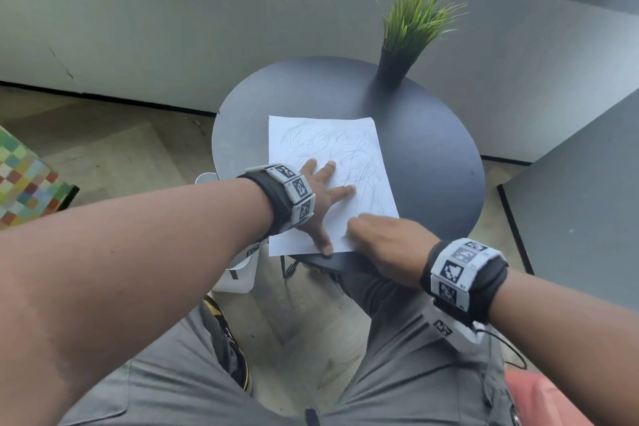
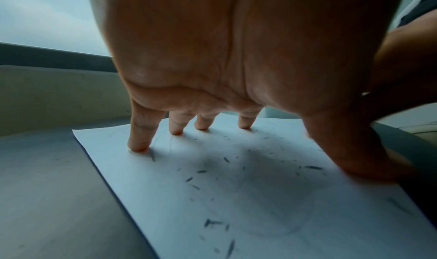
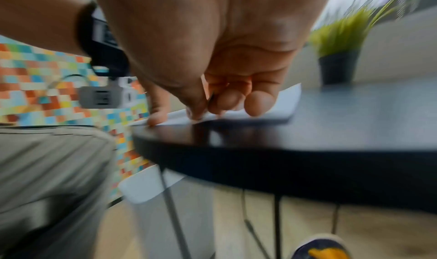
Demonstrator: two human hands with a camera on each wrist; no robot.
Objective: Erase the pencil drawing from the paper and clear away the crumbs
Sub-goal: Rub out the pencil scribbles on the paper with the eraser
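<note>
I see the paper (image 1: pixel 325 162) lying on the table (image 1: pixel 432 156), toward its near left part. The plant (image 1: pixel 411 31) stands behind the paper, at the table's far edge. My left hand (image 1: pixel 320 197) rests on the paper's left half, my right hand (image 1: pixel 383 239) at its near right corner. Crumbs (image 2: pixel 224 171) lie scattered on the paper under the left hand.

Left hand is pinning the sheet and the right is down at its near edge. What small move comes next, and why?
Probably stroke the right hand up the white paper sheet: grey pencil scribbles still cover it, dark crumbs lie loose, and the left hand holds it flat.
</note>
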